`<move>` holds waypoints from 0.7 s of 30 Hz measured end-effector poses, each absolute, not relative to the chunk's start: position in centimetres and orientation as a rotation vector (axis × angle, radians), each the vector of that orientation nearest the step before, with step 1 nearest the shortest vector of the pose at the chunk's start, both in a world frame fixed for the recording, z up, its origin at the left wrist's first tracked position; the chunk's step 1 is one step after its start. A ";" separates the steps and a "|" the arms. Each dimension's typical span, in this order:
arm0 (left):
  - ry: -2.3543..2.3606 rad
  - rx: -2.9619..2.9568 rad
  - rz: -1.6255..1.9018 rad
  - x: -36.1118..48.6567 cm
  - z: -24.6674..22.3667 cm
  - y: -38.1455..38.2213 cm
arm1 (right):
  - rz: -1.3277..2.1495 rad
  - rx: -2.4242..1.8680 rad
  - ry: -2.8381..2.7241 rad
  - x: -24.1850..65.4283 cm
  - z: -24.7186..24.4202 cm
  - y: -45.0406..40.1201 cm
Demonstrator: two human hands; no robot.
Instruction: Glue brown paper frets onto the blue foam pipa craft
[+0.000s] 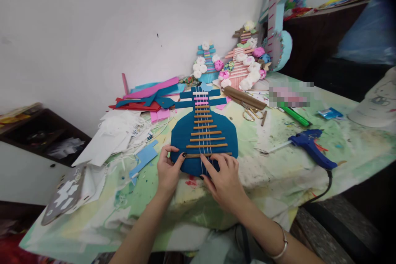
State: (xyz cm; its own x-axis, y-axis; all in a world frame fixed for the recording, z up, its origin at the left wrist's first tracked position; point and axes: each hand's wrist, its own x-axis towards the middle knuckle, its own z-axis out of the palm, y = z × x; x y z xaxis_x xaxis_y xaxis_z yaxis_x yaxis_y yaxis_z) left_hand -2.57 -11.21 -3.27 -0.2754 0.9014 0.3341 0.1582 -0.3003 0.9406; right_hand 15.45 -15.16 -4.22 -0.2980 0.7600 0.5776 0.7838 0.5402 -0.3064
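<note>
A dark blue paper lute lies in front of me, its neck pointing away. White strings run along its middle, crossed by several pink and brown strips. My left hand is closed at the lute's lower left edge, its thumb by the left end of the lowest brown strip. With fingers bent, my right hand presses on that same strip, the index fingertip near the strings and the thumb close to the lower edge. The undersides of both hands are hidden.
On the right lie a blue glue gun with its cord, a green cutter and scissors. Left are white paper scraps and a phone. Flower-decorated paper instruments lean on the wall.
</note>
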 end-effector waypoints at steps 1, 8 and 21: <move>1.354 1.383 1.630 -2.6 -3.3 -11.2 | -0.043 -1.231 -2.085 15.6 -4.2 -15.1; 1.354 1.391 1.633 -2.7 -3.4 -11.1 | -0.051 -1.184 -2.081 15.9 -4.5 -15.0; 1.341 1.354 1.634 -2.6 -3.4 -11.1 | -0.082 -1.276 -1.976 16.3 -4.1 -14.8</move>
